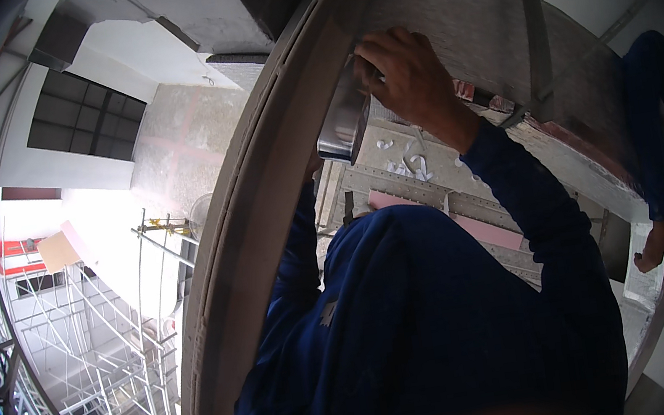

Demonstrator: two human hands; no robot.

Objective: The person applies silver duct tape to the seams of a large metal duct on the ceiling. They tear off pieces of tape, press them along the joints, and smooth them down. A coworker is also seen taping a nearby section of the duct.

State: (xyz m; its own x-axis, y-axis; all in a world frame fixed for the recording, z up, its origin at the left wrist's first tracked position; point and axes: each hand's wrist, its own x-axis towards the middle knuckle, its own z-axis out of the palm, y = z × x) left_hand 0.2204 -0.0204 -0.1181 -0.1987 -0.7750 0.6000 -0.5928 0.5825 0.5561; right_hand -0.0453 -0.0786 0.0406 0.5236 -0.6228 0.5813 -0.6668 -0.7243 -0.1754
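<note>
My right hand (414, 81) is raised against the long beam, its fingers curled in a closed grip at the beam's edge. What lies between those fingers is hidden. Just below the fingertips, a shiny grey piece with a smooth, metal-like face (343, 125) sits along the beam (258, 192). Of my left hand (315, 163), only a sliver shows beside the lower end of that piece. The beam covers the rest, so its fingers cannot be made out. Both my arms wear dark blue sleeves.
Below me is a plank platform (437, 171) with white scraps (409, 164) and a pink strip (488, 230). Another person's hand (659, 239) is at the far right. Pole scaffolding (144, 353) stands far below, left of the beam. A dark flat bar (534, 35) hangs at upper right.
</note>
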